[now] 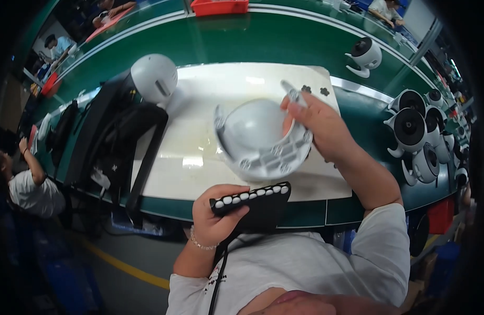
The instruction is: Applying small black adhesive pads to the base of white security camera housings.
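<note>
Left hand (213, 215) grips black button strip (251, 198); right hand (320, 128) steadies grey dome shell (260, 139).

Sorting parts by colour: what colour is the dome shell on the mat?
Light grey dome shell, head view.

Green bench (242, 39), white mat (200, 152) on it, two small dark pieces (315, 90) at mat's far corner, red tray (219, 6) beyond, white round units (417, 136) at right
</note>
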`<action>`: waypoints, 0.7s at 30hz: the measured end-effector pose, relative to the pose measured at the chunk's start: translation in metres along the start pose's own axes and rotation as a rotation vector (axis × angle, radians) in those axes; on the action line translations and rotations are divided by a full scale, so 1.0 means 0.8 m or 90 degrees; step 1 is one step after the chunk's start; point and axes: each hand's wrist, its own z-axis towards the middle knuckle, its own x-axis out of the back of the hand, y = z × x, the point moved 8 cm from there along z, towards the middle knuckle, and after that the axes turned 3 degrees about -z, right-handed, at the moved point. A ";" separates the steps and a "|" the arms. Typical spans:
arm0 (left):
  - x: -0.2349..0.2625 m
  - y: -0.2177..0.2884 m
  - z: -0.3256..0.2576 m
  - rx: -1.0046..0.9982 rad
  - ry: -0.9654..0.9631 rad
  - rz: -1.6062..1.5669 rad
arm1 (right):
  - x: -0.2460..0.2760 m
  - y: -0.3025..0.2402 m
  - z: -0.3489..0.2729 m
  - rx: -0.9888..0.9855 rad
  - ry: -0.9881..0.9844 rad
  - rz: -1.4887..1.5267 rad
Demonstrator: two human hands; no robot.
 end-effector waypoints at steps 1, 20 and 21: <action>0.000 0.002 -0.002 0.005 -0.002 -0.011 | 0.004 -0.005 0.002 0.058 0.022 -0.032; -0.009 0.005 -0.010 0.025 0.097 -0.005 | -0.041 -0.017 -0.100 0.342 -0.032 -0.277; -0.011 0.008 -0.009 0.015 0.079 0.025 | -0.045 -0.025 -0.103 0.415 -0.045 -0.317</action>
